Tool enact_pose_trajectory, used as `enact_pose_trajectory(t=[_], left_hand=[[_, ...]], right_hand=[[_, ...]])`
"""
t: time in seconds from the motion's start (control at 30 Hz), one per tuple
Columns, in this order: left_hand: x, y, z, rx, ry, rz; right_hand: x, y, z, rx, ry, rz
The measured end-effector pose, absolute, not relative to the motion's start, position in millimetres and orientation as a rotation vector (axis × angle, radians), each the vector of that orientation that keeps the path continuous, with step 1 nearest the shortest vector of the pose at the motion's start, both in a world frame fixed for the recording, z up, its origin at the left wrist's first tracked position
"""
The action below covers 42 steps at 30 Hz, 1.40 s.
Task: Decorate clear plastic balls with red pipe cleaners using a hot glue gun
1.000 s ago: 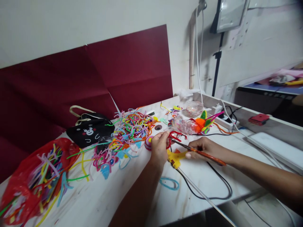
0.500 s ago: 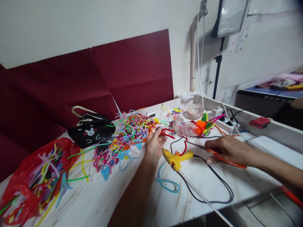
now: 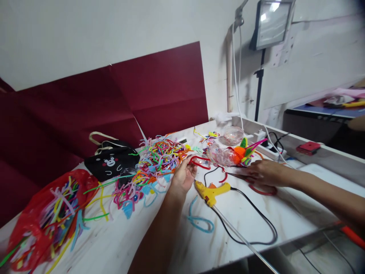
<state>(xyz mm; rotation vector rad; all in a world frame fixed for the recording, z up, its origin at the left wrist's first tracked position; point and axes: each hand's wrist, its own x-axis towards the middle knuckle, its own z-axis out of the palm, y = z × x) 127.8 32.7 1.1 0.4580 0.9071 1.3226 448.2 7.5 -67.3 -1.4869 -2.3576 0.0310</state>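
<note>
My left hand (image 3: 184, 174) pinches a red pipe cleaner (image 3: 201, 162) bent into a loop, near the middle of the table. On the right, my right hand (image 3: 264, 173) is closed on red-handled scissors (image 3: 264, 191), whose dark blades point left. A short red pipe cleaner piece (image 3: 224, 178) lies by the blade tips. Below the hands rests a yellow glue gun (image 3: 212, 192) with its black cord and a clear glue stick. Behind them lies a clear plastic object with an orange end (image 3: 226, 155) and colourful pieces.
A pile of pipe cleaners (image 3: 162, 158), a black bag (image 3: 111, 161) and a red plastic bag (image 3: 31, 217) spread leftward. A blue pipe cleaner loop (image 3: 202, 224) lies near the front. A power strip (image 3: 273, 152) and a white box (image 3: 327, 179) sit at the right.
My right hand and the scissors have moved slightly up, and the scissors have turned. The short red piece now lies apart near the blades. The view has shifted slightly.
</note>
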Motion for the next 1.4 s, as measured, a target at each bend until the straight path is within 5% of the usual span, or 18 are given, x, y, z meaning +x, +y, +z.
enact_pose_trajectory(t=[0.27, 0.8, 1.4], left_hand=[[137.3, 18.4, -14.7, 0.549, 0.922, 1.332], [130.5, -2.6, -50.3, 0.786, 0.933, 1.245], [133.6, -11.2, -53.2, 0.793, 0.904, 1.213]], right_hand=[[369.8, -0.5, -9.1, -1.11, -1.975, 0.369], [308.8, 6.9, -53.8, -0.789, -1.892, 0.204], [306.6, 2.8, -51.6, -0.958, -1.864, 0.537]])
